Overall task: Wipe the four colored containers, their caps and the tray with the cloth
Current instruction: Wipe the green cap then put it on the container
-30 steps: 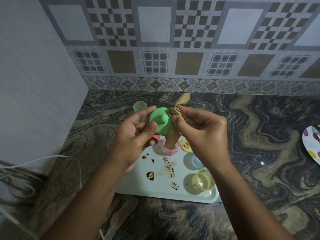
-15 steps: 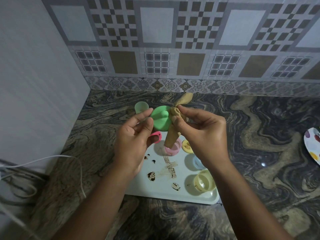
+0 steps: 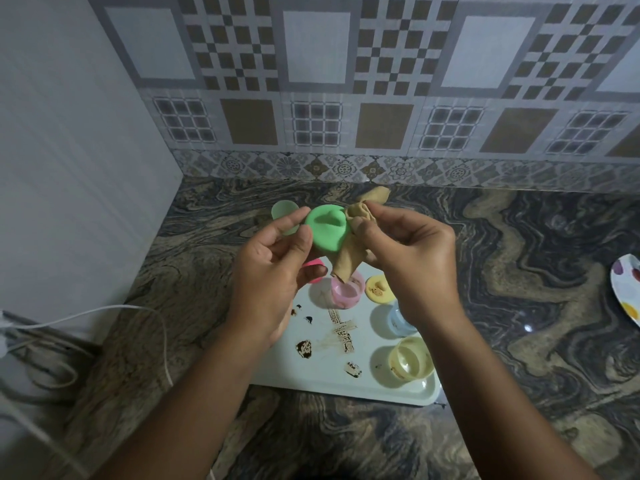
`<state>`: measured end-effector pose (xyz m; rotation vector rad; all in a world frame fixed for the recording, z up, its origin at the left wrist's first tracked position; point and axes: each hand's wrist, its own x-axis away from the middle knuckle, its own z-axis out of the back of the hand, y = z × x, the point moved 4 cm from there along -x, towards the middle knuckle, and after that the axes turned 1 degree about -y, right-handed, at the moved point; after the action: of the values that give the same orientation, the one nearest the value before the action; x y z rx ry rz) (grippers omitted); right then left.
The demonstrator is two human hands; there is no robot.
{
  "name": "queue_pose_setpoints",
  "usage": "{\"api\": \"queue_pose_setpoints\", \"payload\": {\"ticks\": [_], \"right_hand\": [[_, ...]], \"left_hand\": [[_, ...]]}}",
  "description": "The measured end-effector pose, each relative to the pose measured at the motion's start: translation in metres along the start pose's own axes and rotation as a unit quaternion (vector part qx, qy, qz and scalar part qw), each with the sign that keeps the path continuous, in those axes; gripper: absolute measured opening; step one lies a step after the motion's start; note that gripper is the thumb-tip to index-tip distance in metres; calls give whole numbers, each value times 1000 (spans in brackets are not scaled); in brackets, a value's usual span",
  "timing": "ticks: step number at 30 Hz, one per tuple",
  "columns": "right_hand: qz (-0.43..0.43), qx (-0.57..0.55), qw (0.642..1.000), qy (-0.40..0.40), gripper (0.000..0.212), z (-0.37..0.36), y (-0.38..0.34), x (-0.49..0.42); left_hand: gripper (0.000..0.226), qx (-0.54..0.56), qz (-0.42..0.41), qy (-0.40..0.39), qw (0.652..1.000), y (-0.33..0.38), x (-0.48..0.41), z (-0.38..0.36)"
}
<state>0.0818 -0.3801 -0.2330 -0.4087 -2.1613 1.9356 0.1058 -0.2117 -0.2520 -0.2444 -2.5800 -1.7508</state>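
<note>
My left hand (image 3: 273, 271) pinches a green cap (image 3: 327, 228) by its left edge, held up above the tray. My right hand (image 3: 412, 258) grips a tan cloth (image 3: 349, 258) bunched against the cap's right edge, its tail hanging down. Below lies the white tray (image 3: 311, 379), smeared with brown stains. On it stand a pink container (image 3: 346, 294), a blue container (image 3: 398, 320) and a yellow container (image 3: 410, 363), with a yellow cap (image 3: 379, 289) and a pink cap (image 3: 313, 268) partly hidden by my left hand. A green container (image 3: 282, 211) stands on the counter behind my left hand.
The marbled counter (image 3: 519, 271) meets a tiled wall behind and a plain wall on the left. White cables (image 3: 104, 313) lie at the left edge. A spotted plate (image 3: 627, 289) pokes in at the far right.
Both hands have stayed together with the green cap and cloth. My right fingers have shifted the bunched cloth slightly along the cap's right edge.
</note>
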Motion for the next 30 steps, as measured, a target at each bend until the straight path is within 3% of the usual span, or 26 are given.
{"api": "queue_pose_setpoints", "payload": {"ticks": [5,10,13,17,22,27,30], "right_hand": [[-26,-38,999,-16,14,0,-1,0],[-22,-29,999,-10,13,1,-3,-1],[-4,-8,1000,1,16,1,-1,-1],[23,37,999,5,23,1,-1,2],[24,31,999,2,21,3,-2,1],[33,56,998,21,25,-1,6,-3],[40,65,997,12,27,-3,9,-2]], "left_hand": [[59,-28,-20,-16,999,6,3,-2],[46,17,28,-28,999,8,2,-2],[44,-2,15,-8,1000,7,0,0],[63,-51,22,-74,996,-1,4,-1],[57,-53,96,-145,983,4,0,6],[36,-257,-21,-30,966,8,-6,11],[23,-265,-50,1,963,13,-2,8]]}}
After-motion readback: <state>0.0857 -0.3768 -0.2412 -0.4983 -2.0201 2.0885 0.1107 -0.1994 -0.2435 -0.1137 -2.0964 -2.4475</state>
